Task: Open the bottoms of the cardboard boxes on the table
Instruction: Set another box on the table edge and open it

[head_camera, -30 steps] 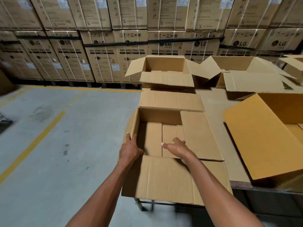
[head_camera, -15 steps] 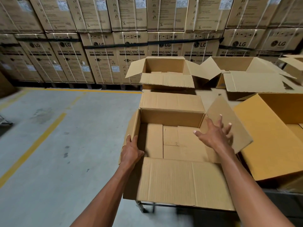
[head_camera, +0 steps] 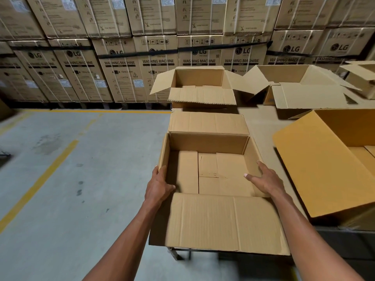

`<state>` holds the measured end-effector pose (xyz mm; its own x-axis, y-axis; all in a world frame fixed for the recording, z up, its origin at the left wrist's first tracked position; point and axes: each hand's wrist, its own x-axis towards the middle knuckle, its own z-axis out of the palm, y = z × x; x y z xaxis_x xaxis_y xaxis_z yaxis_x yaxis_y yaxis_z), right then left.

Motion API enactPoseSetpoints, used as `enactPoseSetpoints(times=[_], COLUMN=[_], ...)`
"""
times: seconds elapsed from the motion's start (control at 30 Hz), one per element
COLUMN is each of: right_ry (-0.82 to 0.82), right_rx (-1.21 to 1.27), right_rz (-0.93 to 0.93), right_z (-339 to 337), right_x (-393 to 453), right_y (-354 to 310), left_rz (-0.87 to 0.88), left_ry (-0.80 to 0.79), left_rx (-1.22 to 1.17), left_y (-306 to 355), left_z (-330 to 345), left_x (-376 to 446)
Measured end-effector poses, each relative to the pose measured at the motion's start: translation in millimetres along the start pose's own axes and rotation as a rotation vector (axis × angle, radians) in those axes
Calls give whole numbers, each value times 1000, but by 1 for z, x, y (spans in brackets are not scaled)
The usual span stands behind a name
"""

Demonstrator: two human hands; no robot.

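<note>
Directly below the head camera, an open cardboard box (head_camera: 209,165) sat at the near left corner of the table (head_camera: 261,126), its top flaps spread: the far flap lay flat on the table toward the back, and the near flap (head_camera: 221,222) hung out over the table's front edge toward the person. Inside, the bottom flaps lay closed and flat, their seams showing as a cross of lines on the floor of the box. The left hand (head_camera: 159,186) gripped the left wall of the box near its front corner, thumb inside and fingers wrapped around the outer face. The right hand (head_camera: 265,180) grasped the right wall, its thumb pointing inward over the box floor and its fingers lying along the wall's top edge; how firmly it held could not be told. Behind this box stood a second open box (head_camera: 199,86) with its flaps up and out, and to its right a third open box (head_camera: 294,86). A brighter yellow-brown box (head_camera: 324,165) stood tilted at the right, near the right hand. Stacked washing machine cartons (head_camera: 121,63) lined the back wall beyond the grey floor (head_camera: 71,169) with its yellow lines.
</note>
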<state>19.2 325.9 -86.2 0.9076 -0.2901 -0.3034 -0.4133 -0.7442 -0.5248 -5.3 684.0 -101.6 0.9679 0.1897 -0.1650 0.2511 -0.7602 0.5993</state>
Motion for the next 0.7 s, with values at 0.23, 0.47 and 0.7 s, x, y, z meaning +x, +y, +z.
enactPoseSetpoints(times=[0.23,0.47,0.7], right_ry=[32,29,130], right_rx=[64,60,125], right_rz=[5,-23,-57], right_z=[-5,-1,-5], right_x=[-2,-11,-22], right_y=[8,13,13], left_rz=[-12,28,24], left_ry=[2,-9,21], left_rx=[-38,79,58], left_y=[1,-4,-6], left_z=[-2,-4,-11], left_x=[-1,2,0])
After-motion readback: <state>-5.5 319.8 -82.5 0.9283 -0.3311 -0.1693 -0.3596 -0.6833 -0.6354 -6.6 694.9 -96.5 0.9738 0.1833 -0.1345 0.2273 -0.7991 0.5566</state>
